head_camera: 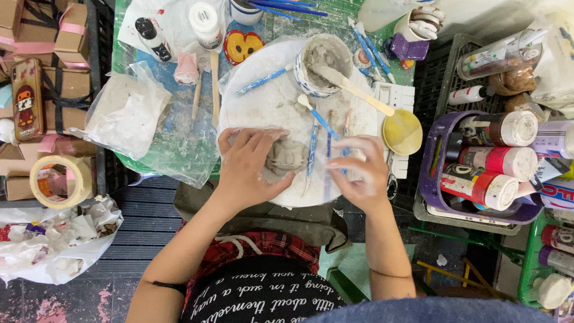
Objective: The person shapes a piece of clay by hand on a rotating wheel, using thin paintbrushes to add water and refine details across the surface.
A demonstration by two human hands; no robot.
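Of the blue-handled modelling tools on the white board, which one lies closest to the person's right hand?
The blue tool lying upright just left of the right hand, at its fingertips. The spoon-tipped one sits higher, and another lies far up-left.

Brown cardboard boxes (57, 36) top left, red-labelled white-capped paint bottles (487, 173) in purple basket (427, 173) at right.

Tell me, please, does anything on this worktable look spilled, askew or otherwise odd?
Nothing looks spilled. The wooden spatula leans out of the grey-filled cup. The left hand steadies a grey clay figure.

Bare forearms, clay-dusted hands (251, 167); black script-printed top, red plaid.
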